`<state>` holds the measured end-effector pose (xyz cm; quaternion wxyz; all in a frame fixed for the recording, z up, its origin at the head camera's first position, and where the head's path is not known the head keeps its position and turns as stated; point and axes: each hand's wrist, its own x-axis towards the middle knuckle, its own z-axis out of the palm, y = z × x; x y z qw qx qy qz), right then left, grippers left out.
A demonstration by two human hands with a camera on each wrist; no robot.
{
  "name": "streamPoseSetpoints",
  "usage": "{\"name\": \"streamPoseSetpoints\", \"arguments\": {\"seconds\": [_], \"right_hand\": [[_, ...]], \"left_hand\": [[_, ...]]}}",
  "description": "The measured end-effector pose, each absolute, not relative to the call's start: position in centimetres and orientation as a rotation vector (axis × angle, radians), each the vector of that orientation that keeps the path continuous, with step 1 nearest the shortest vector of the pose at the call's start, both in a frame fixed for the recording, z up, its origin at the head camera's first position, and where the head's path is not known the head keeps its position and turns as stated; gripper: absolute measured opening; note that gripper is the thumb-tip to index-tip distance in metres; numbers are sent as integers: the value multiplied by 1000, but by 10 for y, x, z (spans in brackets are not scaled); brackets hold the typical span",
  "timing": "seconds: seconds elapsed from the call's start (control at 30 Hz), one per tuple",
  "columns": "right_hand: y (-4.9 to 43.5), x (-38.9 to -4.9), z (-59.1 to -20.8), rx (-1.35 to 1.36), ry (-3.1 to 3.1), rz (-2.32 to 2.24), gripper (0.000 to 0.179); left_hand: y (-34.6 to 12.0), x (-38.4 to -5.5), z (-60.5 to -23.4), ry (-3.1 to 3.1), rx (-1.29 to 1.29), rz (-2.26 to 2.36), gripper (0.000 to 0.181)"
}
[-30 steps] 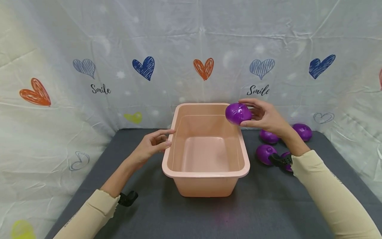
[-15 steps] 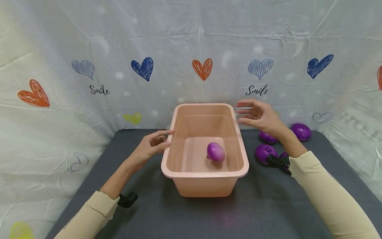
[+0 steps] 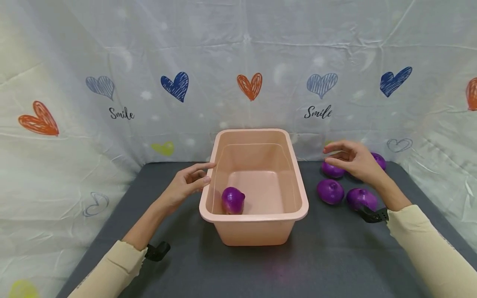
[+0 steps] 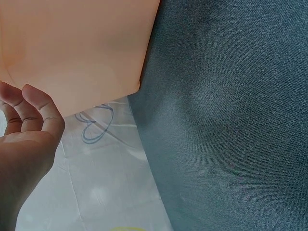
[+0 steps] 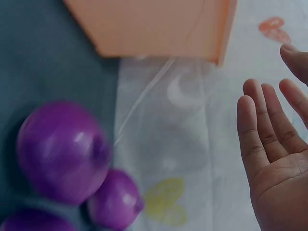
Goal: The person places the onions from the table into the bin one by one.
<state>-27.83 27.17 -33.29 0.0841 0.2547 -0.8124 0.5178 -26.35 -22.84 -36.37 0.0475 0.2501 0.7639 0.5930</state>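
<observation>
A glossy purple onion (image 3: 233,200) lies in the near left corner of the peach plastic basin (image 3: 257,217). My left hand (image 3: 184,182) is at the basin's left rim, its index fingertip and thumb touching the edge. In the left wrist view, the loosely bent fingers of my left hand (image 4: 33,120) show against the basin's outer wall (image 4: 86,48). My right hand (image 3: 348,157) holds nothing and hovers over several purple onions (image 3: 330,191) right of the basin. Its fingers are spread in the right wrist view, away from a large-looking onion (image 5: 62,151) and a smaller-looking one (image 5: 115,199).
A dark grey cloth covers the table (image 3: 238,273). Behind it hangs a pale curtain (image 3: 208,45) printed with hearts and "Smile". Black straps with wrist cameras (image 3: 158,251) sit at both sleeve cuffs.
My right hand let go of the onion over the basin, then moved right toward the other onions. The dropped onion rolled to the basin's near left corner. My left hand stayed at the rim.
</observation>
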Motion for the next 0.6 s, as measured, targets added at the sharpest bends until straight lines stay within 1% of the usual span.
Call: {"name": "streamPoseSetpoints", "arguments": {"seconds": [0.47, 0.6], "right_hand": [[333, -250, -359, 554, -2554, 1436, 33], [344, -246, -365, 575, -2553, 1409, 34]], "left_hand": [[-227, -261, -361, 2327, 757, 1802, 46], [-227, -261, -362, 2330, 749, 1795, 47]]}}
